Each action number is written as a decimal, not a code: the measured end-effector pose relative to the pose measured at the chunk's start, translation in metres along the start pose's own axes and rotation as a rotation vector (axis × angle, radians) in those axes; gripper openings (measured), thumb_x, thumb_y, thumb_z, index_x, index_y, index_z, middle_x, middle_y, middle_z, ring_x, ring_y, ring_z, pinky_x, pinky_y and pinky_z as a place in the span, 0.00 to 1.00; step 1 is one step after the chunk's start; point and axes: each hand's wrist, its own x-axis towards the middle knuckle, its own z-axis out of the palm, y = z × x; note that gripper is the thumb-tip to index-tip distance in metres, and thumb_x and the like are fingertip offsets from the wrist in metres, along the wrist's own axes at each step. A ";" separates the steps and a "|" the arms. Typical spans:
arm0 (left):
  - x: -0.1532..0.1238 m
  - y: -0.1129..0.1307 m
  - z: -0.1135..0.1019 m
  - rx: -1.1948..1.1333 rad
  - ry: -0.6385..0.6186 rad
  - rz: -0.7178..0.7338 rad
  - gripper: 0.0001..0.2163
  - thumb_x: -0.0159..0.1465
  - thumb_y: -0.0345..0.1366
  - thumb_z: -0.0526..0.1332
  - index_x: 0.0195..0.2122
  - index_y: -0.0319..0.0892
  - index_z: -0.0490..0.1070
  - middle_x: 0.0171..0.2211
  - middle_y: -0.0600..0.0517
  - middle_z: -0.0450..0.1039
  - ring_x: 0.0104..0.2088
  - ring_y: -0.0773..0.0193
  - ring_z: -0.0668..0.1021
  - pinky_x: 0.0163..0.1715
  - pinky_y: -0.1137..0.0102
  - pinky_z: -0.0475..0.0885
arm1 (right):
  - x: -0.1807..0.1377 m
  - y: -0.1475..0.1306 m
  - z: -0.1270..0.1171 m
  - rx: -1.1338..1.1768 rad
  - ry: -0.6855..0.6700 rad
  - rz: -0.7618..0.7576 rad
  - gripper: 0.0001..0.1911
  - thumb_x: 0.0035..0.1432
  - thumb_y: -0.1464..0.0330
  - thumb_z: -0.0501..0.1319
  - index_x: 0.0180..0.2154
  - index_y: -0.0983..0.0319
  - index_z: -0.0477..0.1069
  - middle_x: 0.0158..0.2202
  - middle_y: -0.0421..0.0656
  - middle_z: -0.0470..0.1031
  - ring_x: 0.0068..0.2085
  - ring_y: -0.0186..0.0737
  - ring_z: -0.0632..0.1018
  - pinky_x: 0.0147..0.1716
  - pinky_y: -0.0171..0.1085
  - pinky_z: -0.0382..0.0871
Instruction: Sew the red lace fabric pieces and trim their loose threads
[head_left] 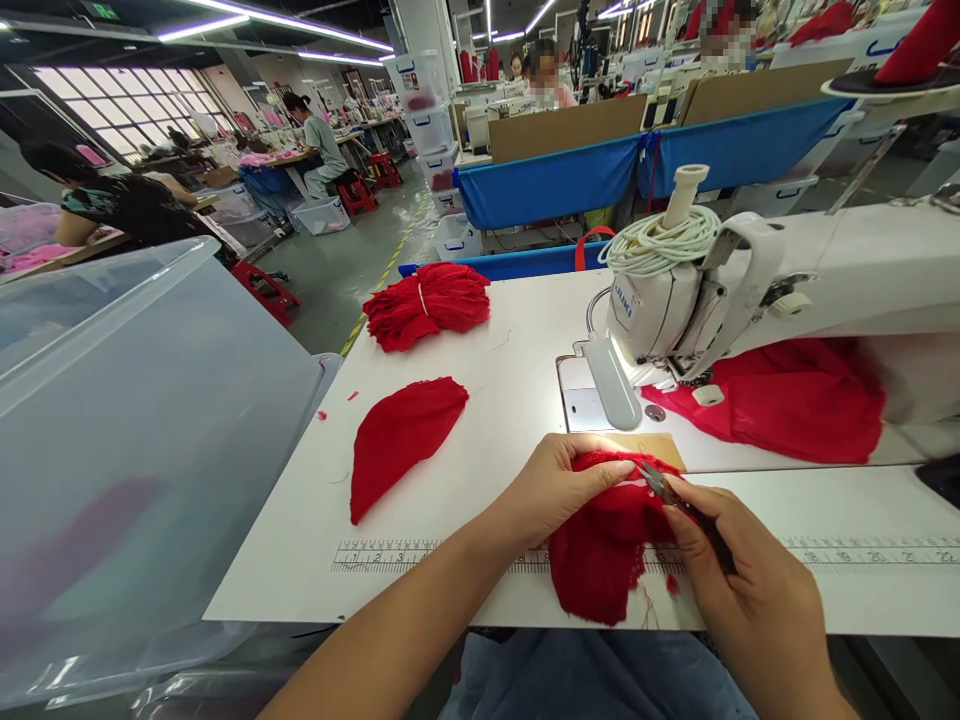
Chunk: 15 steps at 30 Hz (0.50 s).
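My left hand (559,485) pinches the upper edge of a red fabric piece (600,560), which hangs toward the table's front edge. A small pair of thread snips (690,515) is gripped in my right hand (750,570), its metal tips touching the fabric close to my left thumb. A pale strip shows on the cloth by the tips. Just beyond my hands stands a white sewing machine (660,300). More red fabric (795,400) lies under its arm. Left of my hands, a curved red piece (405,440) rests flat on the white table (300,560).
A tied bundle of red fabric (427,305) lies at the table's far left. A ruler scale (382,556) runs along the front. A large translucent bin (150,430) stands against the left side. Blue cloth (555,190) hangs from the station ahead, where people sit at machines.
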 end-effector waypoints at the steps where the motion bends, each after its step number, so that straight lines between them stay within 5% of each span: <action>1: 0.000 0.000 0.000 0.006 0.002 0.002 0.11 0.57 0.41 0.69 0.33 0.37 0.78 0.33 0.51 0.76 0.33 0.67 0.75 0.36 0.73 0.68 | 0.000 0.000 0.001 -0.014 0.002 0.000 0.10 0.65 0.65 0.55 0.46 0.56 0.71 0.41 0.41 0.80 0.39 0.39 0.81 0.34 0.32 0.74; 15: 0.001 0.000 0.000 0.083 0.008 0.040 0.09 0.58 0.39 0.68 0.33 0.38 0.78 0.32 0.51 0.76 0.33 0.67 0.75 0.36 0.73 0.68 | 0.007 -0.010 0.002 -0.068 0.041 -0.067 0.10 0.67 0.65 0.52 0.44 0.58 0.71 0.38 0.41 0.80 0.37 0.36 0.82 0.33 0.30 0.74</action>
